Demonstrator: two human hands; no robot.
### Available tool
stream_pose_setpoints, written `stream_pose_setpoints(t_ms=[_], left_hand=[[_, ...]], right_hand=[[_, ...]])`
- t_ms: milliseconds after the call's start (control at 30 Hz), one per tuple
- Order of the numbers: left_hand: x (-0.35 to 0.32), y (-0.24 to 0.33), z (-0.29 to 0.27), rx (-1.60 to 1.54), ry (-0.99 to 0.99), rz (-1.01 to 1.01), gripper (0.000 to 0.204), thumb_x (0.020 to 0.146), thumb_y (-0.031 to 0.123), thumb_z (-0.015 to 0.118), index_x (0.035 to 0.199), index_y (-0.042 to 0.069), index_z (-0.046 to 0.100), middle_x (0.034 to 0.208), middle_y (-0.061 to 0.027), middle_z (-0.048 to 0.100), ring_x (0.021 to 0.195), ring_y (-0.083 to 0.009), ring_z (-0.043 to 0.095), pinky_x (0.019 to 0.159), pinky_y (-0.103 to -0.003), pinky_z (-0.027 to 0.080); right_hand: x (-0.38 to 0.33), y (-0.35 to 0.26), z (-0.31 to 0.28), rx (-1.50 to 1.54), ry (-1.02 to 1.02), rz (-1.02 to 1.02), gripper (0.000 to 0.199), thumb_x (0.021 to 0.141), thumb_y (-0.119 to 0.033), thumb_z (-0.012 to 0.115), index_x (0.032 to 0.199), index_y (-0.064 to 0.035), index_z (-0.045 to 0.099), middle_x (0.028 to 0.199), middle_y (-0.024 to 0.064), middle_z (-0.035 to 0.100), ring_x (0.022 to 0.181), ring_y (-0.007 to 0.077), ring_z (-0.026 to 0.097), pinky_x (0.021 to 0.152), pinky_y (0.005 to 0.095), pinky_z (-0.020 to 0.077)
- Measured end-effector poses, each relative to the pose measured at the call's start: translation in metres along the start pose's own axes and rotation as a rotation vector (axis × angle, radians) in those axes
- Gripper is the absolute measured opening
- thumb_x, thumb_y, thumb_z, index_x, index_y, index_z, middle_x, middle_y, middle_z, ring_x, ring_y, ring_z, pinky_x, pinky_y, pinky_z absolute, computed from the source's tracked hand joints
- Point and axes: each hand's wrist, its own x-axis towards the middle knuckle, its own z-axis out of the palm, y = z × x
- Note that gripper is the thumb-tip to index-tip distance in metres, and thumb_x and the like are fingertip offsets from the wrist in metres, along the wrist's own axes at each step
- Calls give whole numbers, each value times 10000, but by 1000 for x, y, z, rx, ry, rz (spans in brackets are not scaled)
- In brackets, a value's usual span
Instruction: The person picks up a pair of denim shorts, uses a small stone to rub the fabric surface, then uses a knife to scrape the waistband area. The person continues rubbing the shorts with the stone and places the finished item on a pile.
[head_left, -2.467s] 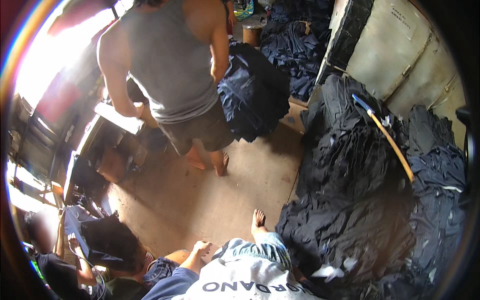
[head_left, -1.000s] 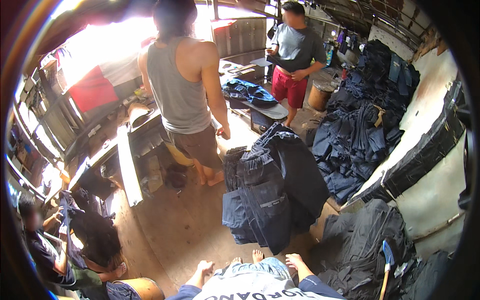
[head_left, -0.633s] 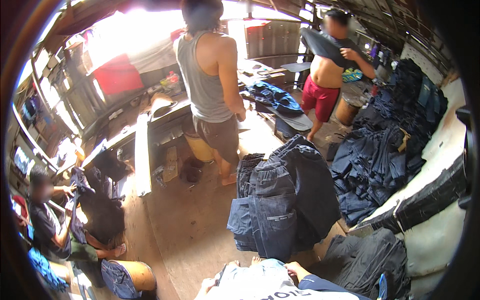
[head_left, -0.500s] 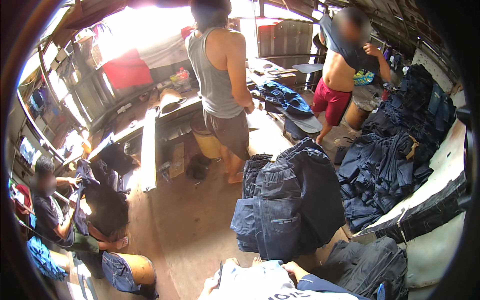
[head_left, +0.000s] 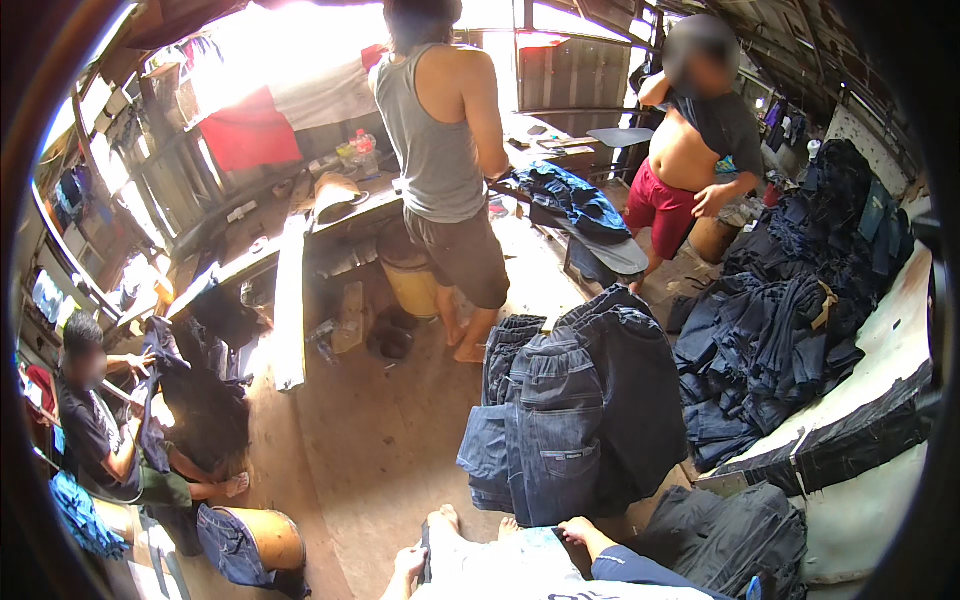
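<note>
At the lower edge, my left hand [head_left: 408, 564] is closed at a dark edge of a cloth [head_left: 545, 537]. My right hand [head_left: 577, 531] has its fingers pinched on the cloth's other side. Glaring sun washes the cloth pale, so its kind and its border with my white shirt are hard to make out. Just beyond my right hand stands a tall stack of dark blue jeans [head_left: 570, 420], with a pocket and stitching showing. Beside my right forearm lies a pile of black folded garments [head_left: 730, 535]. My bare feet show past the cloth.
A large heap of dark denim [head_left: 760, 350] fills the right side. One person [head_left: 445, 140] stands at a long table [head_left: 370, 212]; another in red shorts [head_left: 668, 205] stands beyond the stack. A seated person [head_left: 100, 420] handles dark cloth at left, near a denim-draped drum [head_left: 275, 540].
The person in red shorts has lowered one arm and the dark shirt has come further down the body. My hands have moved slightly forward, and the cloth between them has shifted.
</note>
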Motion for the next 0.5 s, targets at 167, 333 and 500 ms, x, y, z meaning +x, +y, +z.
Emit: stream_pose_setpoints(t_ms=[167, 333, 500], left_hand=[[23, -2, -18, 222, -29, 126, 483, 857, 481, 655, 1011, 35, 757, 965, -195, 742, 972, -318, 710, 874, -387, 538], [82, -11, -47, 331, -99, 240, 431, 896, 447, 661, 1010, 47, 774, 949, -168, 754, 843, -246, 740, 786, -345, 564], [122, 20, -131, -194, -288, 98, 326, 954, 285, 610, 916, -28, 693, 762, -133, 686, 588, -219, 643, 533, -347, 534]], right_hand=[[-11, 2, 2, 173, 68, 88, 312, 953, -364, 632, 1043, -79, 721, 932, 5, 722, 714, 134, 667, 619, 338, 526], [-21, -15, 29, 236, 120, 197, 344, 928, -388, 645, 1067, -84, 726, 962, 18, 730, 750, 146, 688, 631, 334, 531], [-11, -71, 95, 323, 179, 267, 359, 874, -436, 661, 934, -92, 745, 843, 68, 719, 689, 172, 673, 565, 328, 503]])
